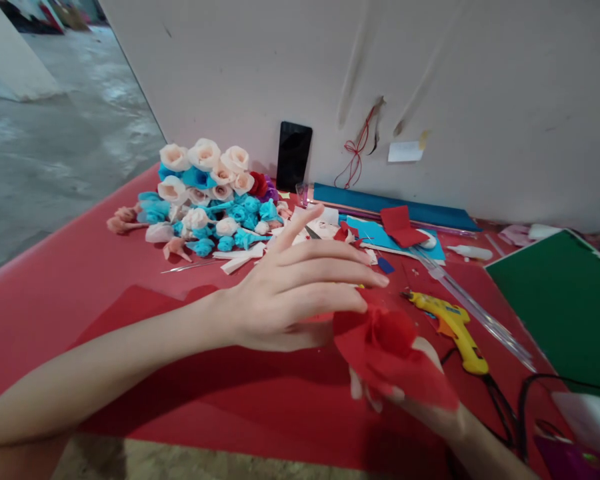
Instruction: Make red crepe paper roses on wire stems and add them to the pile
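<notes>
A red paper flower [393,330] with a wide loose petal rests in my right hand [430,357]. That hand is closed around its underside, and the petals cover most of the fingers. My left hand [285,293] is over the table just left of the flower, its fingers stretched out and spread. Its lower fingers reach the flower's edge; whether they touch it I cannot tell. To the right of the flower lies a yellow glue gun [453,327], its black cord trailing toward the front.
Paper flowers [205,200] in cream, blue and pink are heaped at the back left. A black phone [294,157] leans on the wall. Paper scraps, blue sheets [395,207], clear sticks [480,313], a white bottle [470,252] and a green board [565,307] lie about the red table [45,253].
</notes>
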The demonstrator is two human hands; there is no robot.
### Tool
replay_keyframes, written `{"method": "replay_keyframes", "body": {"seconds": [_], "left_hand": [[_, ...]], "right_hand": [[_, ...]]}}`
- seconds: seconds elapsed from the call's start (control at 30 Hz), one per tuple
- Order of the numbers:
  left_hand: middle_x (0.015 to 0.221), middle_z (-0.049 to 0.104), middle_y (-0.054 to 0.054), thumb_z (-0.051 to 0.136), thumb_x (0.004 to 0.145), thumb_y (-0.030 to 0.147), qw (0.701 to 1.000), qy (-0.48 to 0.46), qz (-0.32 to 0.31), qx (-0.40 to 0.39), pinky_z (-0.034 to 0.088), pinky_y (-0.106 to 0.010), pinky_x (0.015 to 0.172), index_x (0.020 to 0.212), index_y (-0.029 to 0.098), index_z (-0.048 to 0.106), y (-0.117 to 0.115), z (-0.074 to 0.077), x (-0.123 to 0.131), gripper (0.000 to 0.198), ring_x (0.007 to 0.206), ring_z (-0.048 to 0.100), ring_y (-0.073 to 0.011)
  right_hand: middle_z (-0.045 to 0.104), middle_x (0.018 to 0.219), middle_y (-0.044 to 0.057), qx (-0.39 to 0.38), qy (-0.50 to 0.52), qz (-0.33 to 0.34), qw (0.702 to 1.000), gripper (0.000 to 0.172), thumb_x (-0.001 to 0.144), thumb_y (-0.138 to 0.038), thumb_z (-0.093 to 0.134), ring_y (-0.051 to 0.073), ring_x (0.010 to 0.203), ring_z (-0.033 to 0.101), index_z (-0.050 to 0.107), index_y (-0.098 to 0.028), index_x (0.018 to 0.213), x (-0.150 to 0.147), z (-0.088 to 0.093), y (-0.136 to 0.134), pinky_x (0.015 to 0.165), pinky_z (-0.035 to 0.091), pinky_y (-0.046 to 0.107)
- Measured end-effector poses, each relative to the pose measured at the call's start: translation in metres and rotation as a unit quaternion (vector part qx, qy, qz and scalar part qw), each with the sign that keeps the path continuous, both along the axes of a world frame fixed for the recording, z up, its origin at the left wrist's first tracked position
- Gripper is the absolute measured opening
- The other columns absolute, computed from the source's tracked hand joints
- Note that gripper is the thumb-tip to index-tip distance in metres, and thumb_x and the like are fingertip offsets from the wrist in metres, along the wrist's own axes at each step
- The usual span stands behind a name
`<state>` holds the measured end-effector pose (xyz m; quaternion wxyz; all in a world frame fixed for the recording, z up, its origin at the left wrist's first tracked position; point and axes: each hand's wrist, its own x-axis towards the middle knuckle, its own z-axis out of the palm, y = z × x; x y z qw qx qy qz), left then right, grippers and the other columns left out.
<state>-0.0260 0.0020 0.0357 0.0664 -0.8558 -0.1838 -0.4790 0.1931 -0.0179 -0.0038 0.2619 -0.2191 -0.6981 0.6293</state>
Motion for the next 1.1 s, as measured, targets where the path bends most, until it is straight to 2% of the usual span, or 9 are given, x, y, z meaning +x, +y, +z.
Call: {"method": "replay_keyframes", "body": {"seconds": [0.1, 0.2, 0.4, 0.63, 0.77, 0.9, 0.97, 1.03, 1.1], "left_hand": [[0.089, 0.07, -0.001, 0.061, 0.075, 0.019, 1.0, -0.021, 0.017, 0.015, 0.029, -0.048, 0.11, 0.083, 0.019, 0.057, -0.002, 0.0, 0.0, 0.009, 0.088, 0.062, -0.0141], [0.082, 0.069, 0.002, 0.06, 0.077, 0.019, 0.999, -0.022, 0.031, 0.012, 0.032, -0.045, 0.11, 0.079, 0.02, 0.058, -0.005, 0.0, -0.001, 0.003, 0.083, 0.061, -0.0126], [0.074, 0.068, 0.003, 0.062, 0.076, 0.022, 1.0, -0.013, 0.009, 0.011, 0.03, -0.046, 0.111, 0.074, 0.02, 0.06, -0.005, 0.0, -0.001, 0.003, 0.077, 0.06, -0.0133], [0.071, 0.068, 0.004, 0.061, 0.074, 0.02, 1.0, 0.008, -0.006, -0.017, 0.03, -0.048, 0.111, 0.073, 0.021, 0.059, -0.005, 0.001, -0.001, 0.002, 0.076, 0.061, -0.0137], [0.07, 0.067, 0.004, 0.06, 0.074, 0.026, 0.999, 0.024, -0.012, -0.022, 0.029, -0.049, 0.111, 0.071, 0.023, 0.058, -0.005, 0.003, -0.001, 0.005, 0.077, 0.06, -0.0145], [0.073, 0.067, 0.002, 0.06, 0.071, 0.02, 0.999, 0.028, -0.025, -0.02, 0.03, -0.047, 0.11, 0.069, 0.021, 0.059, -0.003, 0.004, 0.0, 0.003, 0.078, 0.059, -0.0142], [0.07, 0.066, 0.002, 0.062, 0.072, 0.027, 0.999, 0.027, -0.03, -0.025, 0.034, -0.045, 0.108, 0.067, 0.02, 0.058, -0.003, 0.005, 0.001, 0.009, 0.077, 0.059, -0.0143], [0.069, 0.065, 0.001, 0.063, 0.072, 0.039, 0.997, 0.02, -0.037, -0.064, 0.038, -0.044, 0.104, 0.067, 0.019, 0.056, -0.003, 0.004, 0.001, 0.021, 0.079, 0.058, -0.0152], [0.07, 0.064, 0.0, 0.061, 0.074, 0.043, 0.99, 0.006, -0.053, -0.132, 0.042, -0.043, 0.1, 0.072, 0.018, 0.055, -0.005, 0.004, 0.001, 0.026, 0.081, 0.058, -0.0156]], "right_hand": [[0.06, 0.071, 0.007, -0.09, 0.058, 0.018, 0.994, 0.029, 0.084, -0.042, 0.052, 0.01, 0.054, 0.05, 0.06, -0.015, 0.082, 0.003, -0.011, -0.002, 0.05, 0.041, 0.021], [0.058, 0.072, 0.005, -0.161, 0.1, 0.026, 0.982, 0.026, 0.083, -0.041, 0.056, 0.008, 0.053, 0.049, 0.059, -0.015, 0.088, 0.003, -0.019, -0.003, 0.047, 0.04, 0.018], [0.055, 0.064, 0.003, -0.222, 0.164, 0.031, 0.961, 0.021, 0.082, -0.035, 0.058, 0.006, 0.046, 0.047, 0.062, -0.015, 0.085, -0.004, -0.017, -0.004, 0.042, 0.037, 0.015], [0.058, 0.069, 0.003, -0.231, 0.19, 0.018, 0.954, 0.016, 0.082, -0.031, 0.058, 0.005, 0.048, 0.048, 0.064, -0.019, 0.09, -0.005, -0.016, -0.004, 0.044, 0.038, 0.014], [0.057, 0.067, 0.003, -0.218, 0.184, -0.002, 0.959, 0.016, 0.081, -0.031, 0.059, 0.005, 0.048, 0.047, 0.065, -0.017, 0.085, -0.007, -0.014, -0.006, 0.044, 0.037, 0.014], [0.057, 0.065, 0.001, -0.196, 0.167, -0.031, 0.966, 0.019, 0.081, -0.035, 0.059, 0.005, 0.045, 0.044, 0.064, -0.017, 0.078, -0.008, -0.012, -0.007, 0.043, 0.035, 0.015], [0.056, 0.064, 0.001, -0.185, 0.149, -0.041, 0.97, 0.021, 0.08, -0.038, 0.06, 0.005, 0.045, 0.044, 0.063, -0.017, 0.078, -0.006, -0.013, -0.007, 0.043, 0.035, 0.017], [0.056, 0.064, 0.002, -0.171, 0.126, -0.049, 0.976, 0.024, 0.079, -0.04, 0.06, 0.007, 0.047, 0.044, 0.062, -0.017, 0.078, -0.003, -0.015, -0.007, 0.045, 0.035, 0.019], [0.055, 0.063, 0.003, -0.152, 0.098, -0.061, 0.982, 0.025, 0.079, -0.041, 0.06, 0.009, 0.049, 0.045, 0.062, -0.016, 0.078, -0.001, -0.018, -0.008, 0.047, 0.036, 0.022]]}}
